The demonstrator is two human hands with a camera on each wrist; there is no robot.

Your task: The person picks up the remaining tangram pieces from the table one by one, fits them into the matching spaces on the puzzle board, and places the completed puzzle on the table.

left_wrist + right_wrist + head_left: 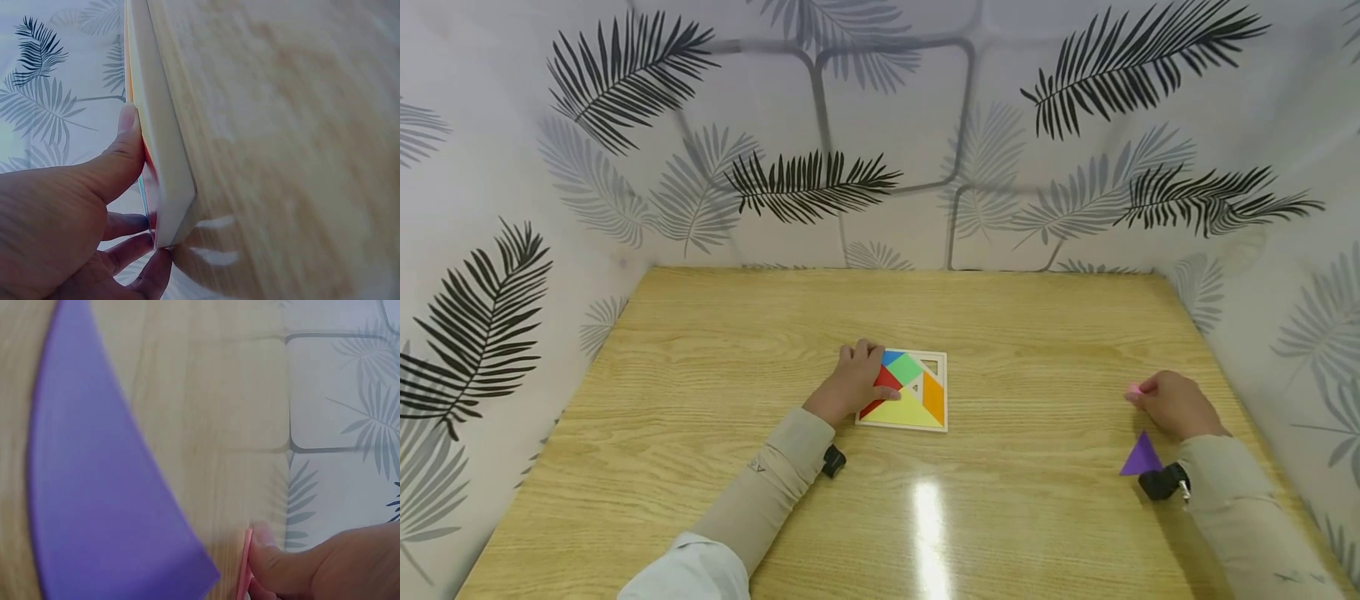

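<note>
My left hand holds a square tangram board at its left side. Its thumb lies across the coloured face, and the other fingertips bend onto the far left corner and edge in the left wrist view. Blue, green, red, yellow and orange pieces sit in the board; two triangular gaps show at its right. Off to the right, my right hand pinches a small pink piece, mostly hidden by the fingers. Nearer me, below that hand, a purple triangle lies on the table.
Everything lies on a wood-grain table. A wall covering with leaf prints stands along the back and both sides. A black wrist camera hangs beside the purple triangle, and another sits under the left wrist.
</note>
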